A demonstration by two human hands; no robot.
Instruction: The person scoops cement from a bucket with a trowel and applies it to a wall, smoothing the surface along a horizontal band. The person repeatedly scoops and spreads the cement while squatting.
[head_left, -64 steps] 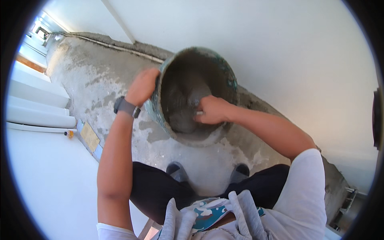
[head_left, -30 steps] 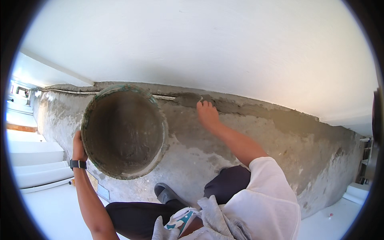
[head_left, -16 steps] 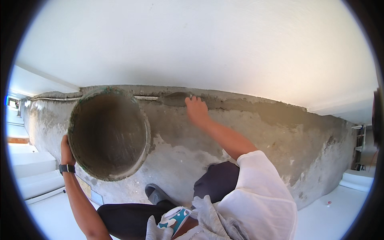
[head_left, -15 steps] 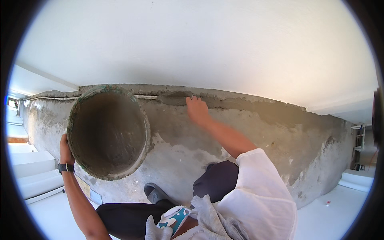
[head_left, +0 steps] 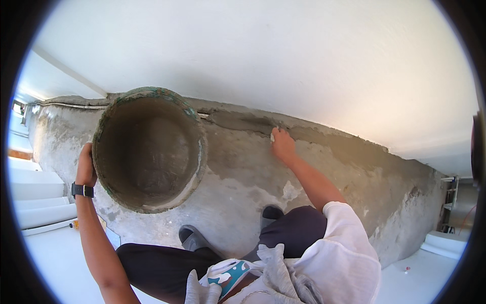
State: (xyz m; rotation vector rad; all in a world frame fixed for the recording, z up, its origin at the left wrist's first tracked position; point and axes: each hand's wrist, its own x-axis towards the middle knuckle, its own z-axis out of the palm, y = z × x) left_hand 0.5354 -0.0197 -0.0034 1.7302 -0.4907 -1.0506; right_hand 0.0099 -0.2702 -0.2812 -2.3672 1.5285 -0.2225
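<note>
A round, mortar-crusted pan [head_left: 149, 149] is held by the left hand [head_left: 86, 164], whose fingers are closed over its left rim, a dark watch [head_left: 82, 190] being worn on the wrist just below. The pan is tilted so that its open mouth faces the camera; its inner wall is coated in grey mortar and traces of green show along its upper rim. The right hand [head_left: 282, 146] is pressed flat against the rough grey cement band [head_left: 354, 167], its fingers [head_left: 275, 135] extended and nothing gripped between them, a small pale fleck showing at the fingertips. Just above and to the left of those fingers a strip of darker, wet mortar [head_left: 243, 121] is laid along the upper edge of the band, where the grey surface meets the smooth white wall [head_left: 263, 55]. The pan's right rim is kept near the right hand yet apart from it, a stretch of bare cement being left between them. To the right of the right hand the band runs on unobstructed toward the far corner. Below both hands the dark trousers [head_left: 212, 253], two grey shoes [head_left: 195, 240] and a white sleeve [head_left: 344, 248] are seen. Pale steps [head_left: 35, 202] are seen past the left hand.
</note>
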